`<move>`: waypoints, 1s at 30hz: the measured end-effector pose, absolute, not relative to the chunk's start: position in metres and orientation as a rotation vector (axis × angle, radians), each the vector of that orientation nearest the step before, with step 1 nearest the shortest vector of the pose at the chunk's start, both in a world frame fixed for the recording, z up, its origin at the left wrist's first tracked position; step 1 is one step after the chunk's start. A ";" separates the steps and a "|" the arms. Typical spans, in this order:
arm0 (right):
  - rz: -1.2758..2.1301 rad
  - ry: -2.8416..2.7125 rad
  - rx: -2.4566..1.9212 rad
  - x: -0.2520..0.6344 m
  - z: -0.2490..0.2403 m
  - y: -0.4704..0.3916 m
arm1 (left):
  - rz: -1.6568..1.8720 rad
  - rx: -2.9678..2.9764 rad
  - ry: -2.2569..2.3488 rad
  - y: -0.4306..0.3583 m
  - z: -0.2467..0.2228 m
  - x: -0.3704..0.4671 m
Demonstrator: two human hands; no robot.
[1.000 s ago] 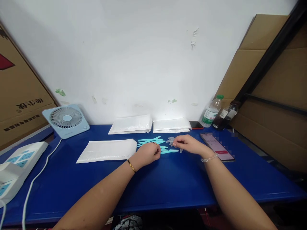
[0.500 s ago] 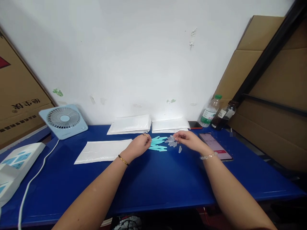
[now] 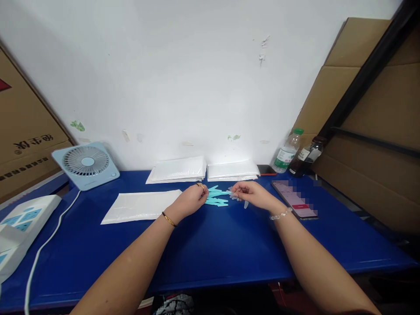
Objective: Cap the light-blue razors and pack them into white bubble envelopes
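Several thin turquoise pieces [image 3: 217,201] lie fanned out on the blue table, near its middle. At their left end is my left hand [image 3: 194,197], its fingers closed together; what they pinch, if anything, is too small to make out. To the right of the turquoise pieces is a small group of translucent greyish pieces [image 3: 246,204], partly covered by my right hand [image 3: 251,193]. The fingertips of that hand are pinched at the right end of a turquoise piece, beside the greyish ones, and whatever they grip is hidden.
White packets [image 3: 179,169] lie along the wall, with another flat one [image 3: 138,206] at the left. A fan [image 3: 88,164] and a power strip [image 3: 29,223] stand farther left. Two bottles [image 3: 286,155] and a phone [image 3: 297,203] are at the right.
My right hand has shifted slightly left, over the greyish pieces and closer to the turquoise ones. My left hand has barely moved.
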State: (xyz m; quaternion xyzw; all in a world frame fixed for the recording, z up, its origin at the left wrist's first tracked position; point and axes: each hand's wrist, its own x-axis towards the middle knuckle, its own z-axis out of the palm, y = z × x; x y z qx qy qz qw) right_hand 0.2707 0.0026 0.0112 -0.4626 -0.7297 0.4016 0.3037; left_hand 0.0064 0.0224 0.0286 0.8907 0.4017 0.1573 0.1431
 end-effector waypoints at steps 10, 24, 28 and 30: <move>1.067 -2.224 -1.225 0.270 0.015 -0.002 | 0.204 2.585 1.020 0.016 0.017 0.011; 0.845 -2.297 -1.536 0.297 0.002 0.012 | 0.238 2.926 1.053 0.036 0.003 0.008; 0.947 -2.263 -1.400 0.287 0.004 0.009 | 0.234 2.947 1.063 0.033 0.006 0.010; 0.902 -2.275 -1.316 0.284 0.007 0.007 | 0.253 2.962 1.085 0.032 0.007 0.009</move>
